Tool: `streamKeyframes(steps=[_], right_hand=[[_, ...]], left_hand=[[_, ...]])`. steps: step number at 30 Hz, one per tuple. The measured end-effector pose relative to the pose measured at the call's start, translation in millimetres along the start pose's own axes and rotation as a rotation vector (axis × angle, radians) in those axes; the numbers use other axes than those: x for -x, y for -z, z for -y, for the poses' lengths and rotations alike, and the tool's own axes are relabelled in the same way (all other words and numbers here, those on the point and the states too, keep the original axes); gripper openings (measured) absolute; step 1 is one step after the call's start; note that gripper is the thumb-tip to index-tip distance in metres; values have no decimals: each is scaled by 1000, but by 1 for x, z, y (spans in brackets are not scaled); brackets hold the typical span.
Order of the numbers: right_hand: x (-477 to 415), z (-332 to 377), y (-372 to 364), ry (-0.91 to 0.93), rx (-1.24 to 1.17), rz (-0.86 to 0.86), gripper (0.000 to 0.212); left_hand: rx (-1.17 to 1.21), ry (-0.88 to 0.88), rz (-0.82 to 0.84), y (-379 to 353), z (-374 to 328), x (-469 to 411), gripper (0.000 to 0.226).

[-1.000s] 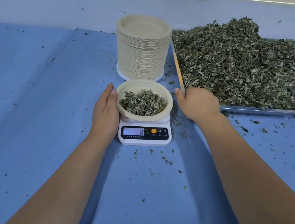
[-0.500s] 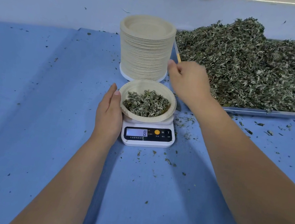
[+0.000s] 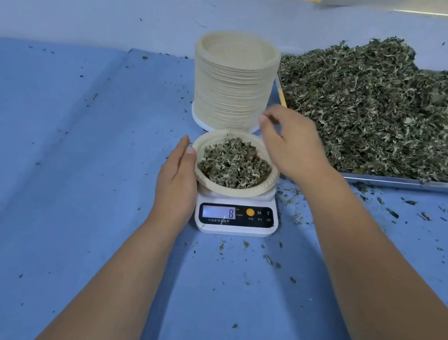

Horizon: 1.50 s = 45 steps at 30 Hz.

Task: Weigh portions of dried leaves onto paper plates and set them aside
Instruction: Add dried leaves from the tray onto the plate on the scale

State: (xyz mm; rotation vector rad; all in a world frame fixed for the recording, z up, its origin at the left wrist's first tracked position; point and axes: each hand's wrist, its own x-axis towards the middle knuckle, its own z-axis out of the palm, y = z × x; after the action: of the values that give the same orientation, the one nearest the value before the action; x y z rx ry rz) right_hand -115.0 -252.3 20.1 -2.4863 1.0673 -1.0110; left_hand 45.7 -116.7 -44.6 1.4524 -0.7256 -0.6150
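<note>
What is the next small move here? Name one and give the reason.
Probably lift the filled plate off the scale and set it aside. The display reads 8, the left hand lies flat against the plate's left rim and the right hand hovers at its far right edge.

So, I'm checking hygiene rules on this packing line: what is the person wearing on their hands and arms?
Nothing that shows. The left hand and right hand are bare, with no gloves, rings or watch in view. The left forearm and right forearm are uncovered to the picture's edge, so no sleeves show. The nails look short and unpainted.
</note>
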Motion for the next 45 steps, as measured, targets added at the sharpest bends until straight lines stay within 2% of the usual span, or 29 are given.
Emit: streamKeyframes(steps=[3, 6, 10, 13, 17, 21, 23, 26, 30, 33, 36, 40, 45], right_hand=[[7, -29, 6, -148, 162, 48, 33], [12, -44, 4, -222, 288, 123, 35], [9, -51, 3, -303, 219, 16, 34], [-3, -58, 5, -398, 285, 172, 47], [-15, -64, 4, -493, 363, 405, 78], [-19, -61, 4, -587, 300, 532, 86], [-17, -61, 5, -560, 339, 485, 80], [-14, -60, 6, -492, 454, 335, 60], [-21, -54, 15, -474, 543, 216, 51], [-21, -51, 12, -437, 621, 252, 59], [-17, -54, 2, -496, 520, 364, 63], [-16, -57, 0, -482, 478, 271, 47], [-14, -56, 4, -476, 436, 173, 52]], left_hand=[[5, 11, -13, -1, 0, -3, 49], [-5, 23, -11, -1, -3, -13, 51], [41, 16, 5, 1, -7, -23, 54], [92, 24, -2, 3, -3, -25, 57], [61, 12, 28, 0, -1, -29, 65], [82, 6, 36, -2, 1, -30, 61], [89, 8, 50, -4, 1, -31, 59], [113, 36, 54, -4, 2, -33, 61], [127, 60, 57, -5, 1, -33, 65], [89, 20, 69, -6, 0, -29, 61], [89, 11, 70, -5, -1, -28, 59], [83, 14, 58, -7, 0, -28, 53], [75, 10, 56, -6, -1, -28, 54]])
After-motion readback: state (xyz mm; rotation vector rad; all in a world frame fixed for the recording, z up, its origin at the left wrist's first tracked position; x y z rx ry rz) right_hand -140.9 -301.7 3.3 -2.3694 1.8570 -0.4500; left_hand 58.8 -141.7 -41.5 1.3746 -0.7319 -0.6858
